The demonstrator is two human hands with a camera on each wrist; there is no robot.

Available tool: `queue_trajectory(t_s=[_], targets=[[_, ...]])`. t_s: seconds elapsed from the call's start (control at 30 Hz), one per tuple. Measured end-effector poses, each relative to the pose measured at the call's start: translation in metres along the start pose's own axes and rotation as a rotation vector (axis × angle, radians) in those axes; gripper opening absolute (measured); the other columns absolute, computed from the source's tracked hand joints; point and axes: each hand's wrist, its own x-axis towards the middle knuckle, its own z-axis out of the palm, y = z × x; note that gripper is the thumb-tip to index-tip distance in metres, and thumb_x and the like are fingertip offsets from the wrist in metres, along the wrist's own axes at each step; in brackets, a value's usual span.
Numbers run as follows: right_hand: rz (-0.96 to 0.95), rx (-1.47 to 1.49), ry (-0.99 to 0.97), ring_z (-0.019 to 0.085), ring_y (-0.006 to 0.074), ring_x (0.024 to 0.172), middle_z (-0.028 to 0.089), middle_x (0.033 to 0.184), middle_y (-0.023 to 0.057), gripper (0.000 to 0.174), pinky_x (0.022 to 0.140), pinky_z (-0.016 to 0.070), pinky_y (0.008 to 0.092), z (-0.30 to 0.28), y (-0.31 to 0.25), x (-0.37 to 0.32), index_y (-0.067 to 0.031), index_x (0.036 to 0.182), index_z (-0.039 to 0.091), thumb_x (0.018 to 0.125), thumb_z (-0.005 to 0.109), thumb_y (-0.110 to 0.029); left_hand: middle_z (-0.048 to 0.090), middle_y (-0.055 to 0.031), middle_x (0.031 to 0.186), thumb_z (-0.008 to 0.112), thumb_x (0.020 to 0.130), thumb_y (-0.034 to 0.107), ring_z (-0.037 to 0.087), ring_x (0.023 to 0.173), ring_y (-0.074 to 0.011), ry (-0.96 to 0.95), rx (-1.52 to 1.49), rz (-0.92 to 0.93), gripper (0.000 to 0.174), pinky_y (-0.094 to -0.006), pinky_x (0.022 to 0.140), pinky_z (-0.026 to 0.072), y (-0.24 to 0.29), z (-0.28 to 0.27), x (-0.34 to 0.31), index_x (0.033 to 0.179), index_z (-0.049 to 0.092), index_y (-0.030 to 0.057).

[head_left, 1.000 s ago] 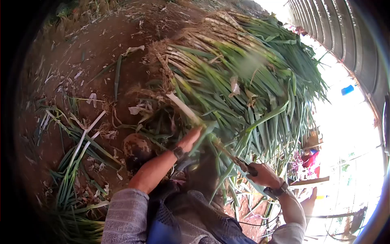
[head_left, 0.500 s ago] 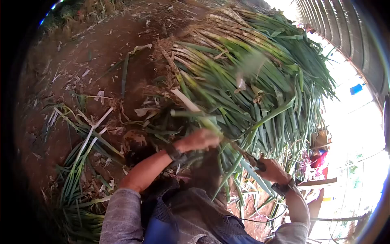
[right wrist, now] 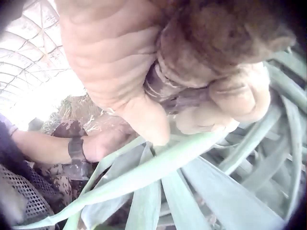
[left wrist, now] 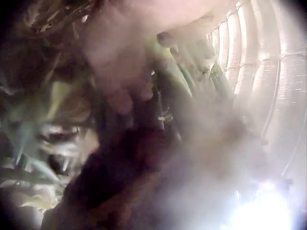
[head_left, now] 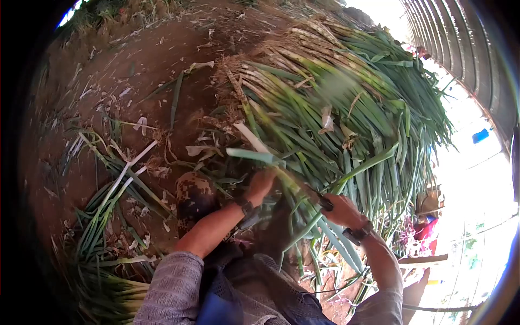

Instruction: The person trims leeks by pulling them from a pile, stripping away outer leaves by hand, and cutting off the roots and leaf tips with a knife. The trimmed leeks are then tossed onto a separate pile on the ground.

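Note:
In the head view my left hand (head_left: 261,185) grips a leek (head_left: 252,138) just below its white stem, whose tip points up and left. A pale green leaf piece (head_left: 249,155) juts leftward above that hand. My right hand (head_left: 344,210) is wrapped round a tool's dark handle (head_left: 325,203) beside the leek's leafy part. The right wrist view shows my right hand (right wrist: 192,81) with curled fingers and the thumb against a long green leaf (right wrist: 139,178). In the left wrist view my left hand (left wrist: 129,52) is blurred, and its hold is hard to make out there.
A large heap of leeks (head_left: 336,103) lies just beyond my hands, roots toward the upper left. Several loose leeks (head_left: 116,181) lie on the brown soil (head_left: 146,70) at left, with more stalks (head_left: 116,298) below. A ribbed wall (head_left: 460,49) stands at upper right.
My right hand with the tool has moved up and left, closer to my left hand. The pale leaf piece now sticks out to the left across the stem. My left hand stays at the leek.

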Motion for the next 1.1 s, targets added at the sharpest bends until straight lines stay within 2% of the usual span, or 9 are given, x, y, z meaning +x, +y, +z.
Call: queue_trajectory(t_s=[0.2, 0.3, 0.4, 0.47, 0.57, 0.8, 0.97, 1.07, 1.1], targets=[[-0.080, 0.058, 0.058, 0.063, 0.0443, 0.080, 0.066, 0.083, 0.0230, 0.028, 0.072, 0.0494, 0.0495, 0.000, -0.008, 0.059, -0.0035, 0.093, 0.065, 0.078, 0.067, -0.026, 0.064, -0.0038, 0.087, 0.062, 0.094, 0.031, 0.060, 0.074, -0.0119, 0.028, 0.174, 0.136, 0.029, -0.0294, 0.063, 0.0474, 0.007, 0.009, -0.010, 0.095, 0.067, 0.0029], [-0.083, 0.058, 0.046, 0.063, 0.0411, 0.074, 0.064, 0.078, 0.0223, 0.027, 0.067, 0.0484, 0.0467, -0.010, -0.011, 0.056, -0.0021, 0.092, 0.064, 0.078, 0.069, -0.025, 0.061, -0.0018, 0.082, 0.063, 0.094, 0.031, 0.058, 0.070, -0.0129, 0.045, 0.062, -0.011, 0.028, -0.0280, 0.062, 0.0469, 0.010, 0.004, -0.007, 0.094, 0.067, 0.0033], [-0.084, 0.065, 0.026, 0.061, 0.0386, 0.066, 0.062, 0.072, 0.0211, 0.027, 0.062, 0.0469, 0.0448, -0.019, -0.004, 0.024, -0.0006, 0.090, 0.063, 0.077, 0.070, -0.024, 0.064, -0.0130, 0.077, 0.061, 0.092, 0.022, 0.064, 0.075, -0.0238, 0.130, 0.061, 0.005, 0.023, -0.0349, 0.064, 0.0472, 0.044, 0.009, -0.021, 0.089, 0.064, -0.0007], [-0.072, 0.035, 0.047, 0.060, 0.0384, 0.064, 0.061, 0.070, 0.0205, 0.027, 0.060, 0.0467, 0.0448, -0.016, 0.015, -0.007, -0.0007, 0.089, 0.063, 0.077, 0.070, -0.024, 0.064, -0.0132, 0.083, 0.063, 0.090, 0.014, 0.066, 0.079, -0.0284, 0.193, 0.296, 0.629, 0.014, -0.0368, 0.066, 0.0499, 0.063, 0.013, -0.027, 0.094, 0.062, 0.0012], [-0.036, -0.005, 0.004, 0.059, 0.0373, 0.060, 0.060, 0.066, 0.0186, 0.025, 0.058, 0.0463, 0.0450, -0.013, 0.038, -0.049, -0.0016, 0.089, 0.063, 0.076, 0.070, -0.022, 0.064, -0.0145, 0.089, 0.064, 0.087, 0.008, 0.065, 0.082, -0.0333, 0.176, 0.433, 0.809, 0.011, -0.0384, 0.069, 0.0517, 0.069, 0.010, -0.016, 0.097, 0.060, 0.0039], [-0.024, -0.024, 0.019, 0.061, 0.0406, 0.065, 0.063, 0.073, 0.0191, 0.014, 0.060, 0.0473, 0.0477, -0.006, 0.043, -0.084, -0.0073, 0.089, 0.064, 0.080, 0.061, -0.016, 0.064, -0.0175, 0.087, 0.061, 0.088, 0.012, 0.062, 0.085, -0.0403, 0.235, 0.742, 0.629, 0.011, -0.0454, 0.073, 0.0507, 0.069, 0.001, -0.016, 0.096, 0.060, 0.0050], [-0.069, -0.011, 0.082, 0.058, 0.0347, 0.057, 0.059, 0.064, 0.0165, 0.018, 0.056, 0.0452, 0.0435, 0.000, 0.033, -0.052, -0.0035, 0.088, 0.064, 0.076, 0.065, -0.018, 0.066, -0.0212, 0.084, 0.059, 0.089, 0.016, 0.063, 0.082, -0.0425, 0.206, 0.754, 0.445, 0.016, -0.0466, 0.070, 0.0508, 0.063, -0.010, -0.012, 0.096, 0.059, 0.0019], [-0.018, -0.031, 0.067, 0.058, 0.0370, 0.060, 0.060, 0.066, 0.0174, 0.021, 0.058, 0.0454, 0.0455, 0.007, 0.032, -0.029, -0.0042, 0.091, 0.065, 0.076, 0.065, -0.020, 0.066, -0.0208, 0.079, 0.059, 0.089, 0.017, 0.066, 0.075, -0.0395, 0.222, 0.599, 0.558, 0.020, -0.0459, 0.064, 0.0518, 0.057, -0.014, 0.002, 0.097, 0.060, -0.0008], [-0.056, -0.016, 0.113, 0.059, 0.0380, 0.061, 0.060, 0.067, 0.0178, 0.022, 0.059, 0.0458, 0.0462, 0.009, 0.026, -0.019, -0.0044, 0.092, 0.064, 0.077, 0.065, -0.020, 0.067, -0.0186, 0.078, 0.058, 0.090, 0.017, 0.067, 0.071, -0.0358, 0.191, 0.436, 0.371, 0.019, -0.0440, 0.061, 0.0526, 0.056, -0.010, 0.001, 0.096, 0.061, -0.0009]])
